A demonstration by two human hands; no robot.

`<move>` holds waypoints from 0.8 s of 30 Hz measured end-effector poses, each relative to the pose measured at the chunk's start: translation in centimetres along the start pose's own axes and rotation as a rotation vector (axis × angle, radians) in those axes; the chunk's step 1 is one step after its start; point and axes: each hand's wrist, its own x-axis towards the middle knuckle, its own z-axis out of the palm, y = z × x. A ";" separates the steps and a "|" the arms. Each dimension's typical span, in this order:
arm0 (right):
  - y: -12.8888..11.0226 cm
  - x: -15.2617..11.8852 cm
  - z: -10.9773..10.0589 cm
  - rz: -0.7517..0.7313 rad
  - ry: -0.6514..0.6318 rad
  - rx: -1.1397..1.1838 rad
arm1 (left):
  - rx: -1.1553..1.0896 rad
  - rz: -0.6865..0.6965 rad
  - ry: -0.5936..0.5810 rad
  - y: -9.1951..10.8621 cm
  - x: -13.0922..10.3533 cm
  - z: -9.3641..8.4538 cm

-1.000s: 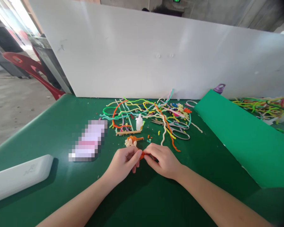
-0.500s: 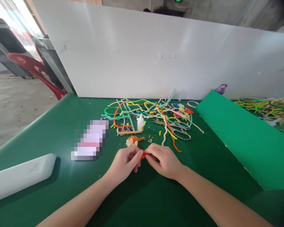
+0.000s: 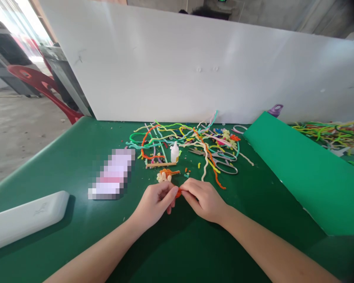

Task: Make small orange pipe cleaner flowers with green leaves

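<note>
Two grips are pinched shut on one small orange fuzzy piece (image 3: 179, 192) above the green table (image 3: 85, 239) — the left hand (image 3: 156, 202) at one side, the right hand (image 3: 205, 199) at the other. Just beyond lies a cream-and-orange fuzzy bundle (image 3: 165, 176) — farther back, a white glue bottle (image 3: 174, 153) and scissors (image 3: 225, 162).

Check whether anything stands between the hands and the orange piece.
Nothing visible does: the left hand and right hand both pinch the orange piece, partly hidden by fingers. The white bottle and scissors lie beyond them.
</note>
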 end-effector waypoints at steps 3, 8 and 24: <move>0.0 0.0 0.0 0.001 -0.001 0.001 | -0.002 0.000 0.001 -0.1 0.0 0.0; 0.0 0.0 0.0 0.000 -0.004 -0.003 | 0.008 -0.004 0.001 0.0 0.1 0.0; 0.1 0.0 0.0 -0.002 -0.005 -0.008 | 0.000 -0.007 0.004 0.0 0.1 0.0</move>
